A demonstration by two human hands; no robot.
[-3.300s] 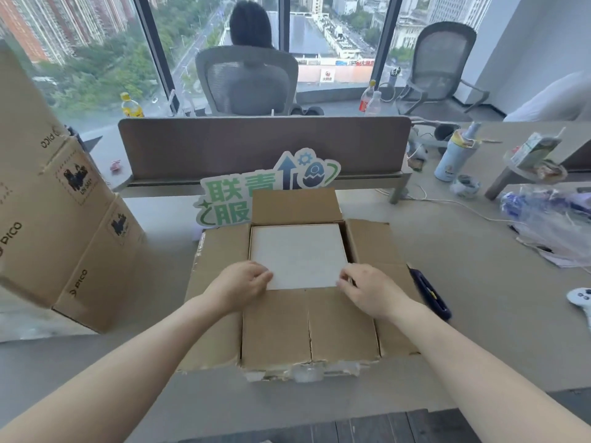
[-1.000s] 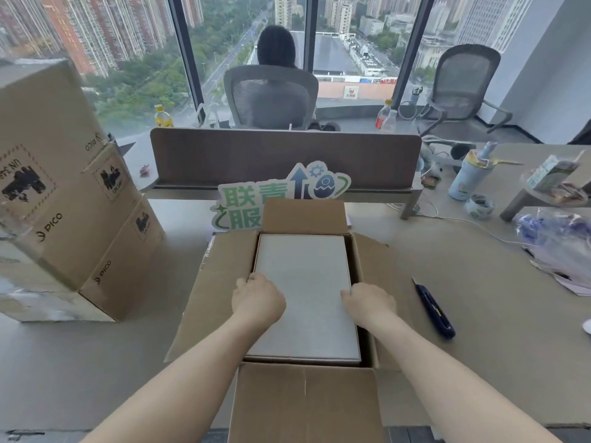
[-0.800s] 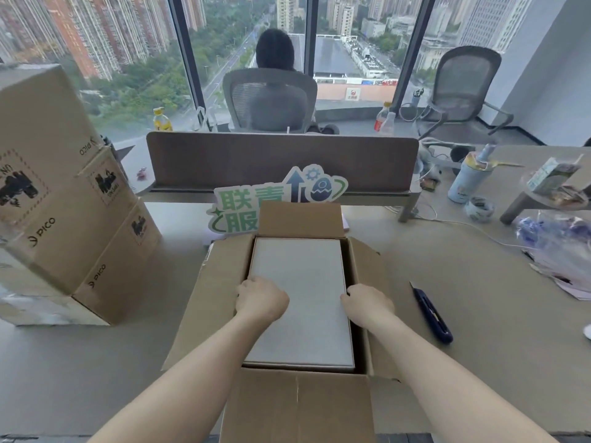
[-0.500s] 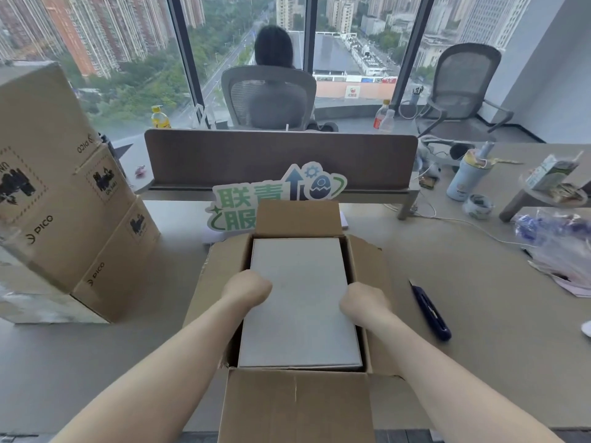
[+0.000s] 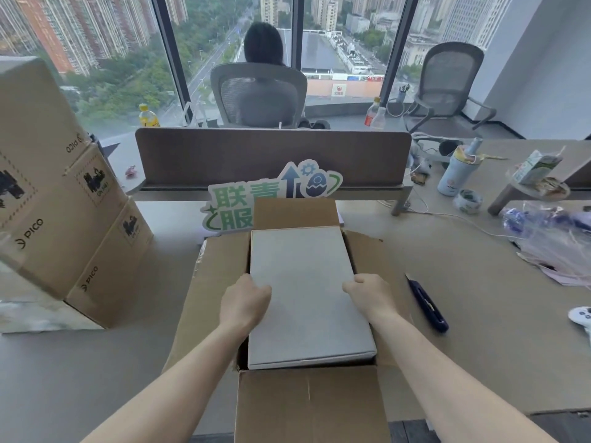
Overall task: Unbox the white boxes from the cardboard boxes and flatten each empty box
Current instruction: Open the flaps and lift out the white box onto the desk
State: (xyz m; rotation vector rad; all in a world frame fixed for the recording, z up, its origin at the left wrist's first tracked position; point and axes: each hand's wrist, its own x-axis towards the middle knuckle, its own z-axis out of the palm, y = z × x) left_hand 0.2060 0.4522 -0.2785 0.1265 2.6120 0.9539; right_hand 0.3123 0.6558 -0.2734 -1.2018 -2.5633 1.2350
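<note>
At the left edge of the bench (image 5: 479,330) we see a stack of brown cartons (image 5: 64,219) printed with PICO. At the middle of the near edge sits the open cardboard box (image 5: 307,407), all four flaps folded outward, with the white box (image 5: 307,292) lying inside it and filling the opening. Our left hand (image 5: 245,302) curls over the white box's left edge, fingers tucked down between it and the cardboard wall, gripping it. Our right hand (image 5: 367,294) grips the right edge the same way, fingers curled down the side. Behind the box stands a green-lettered sign (image 5: 233,206). Right of the box, apart from it, lies a dark blue utility knife (image 5: 427,303), and a white controller (image 5: 582,316) rests at the right edge.
</note>
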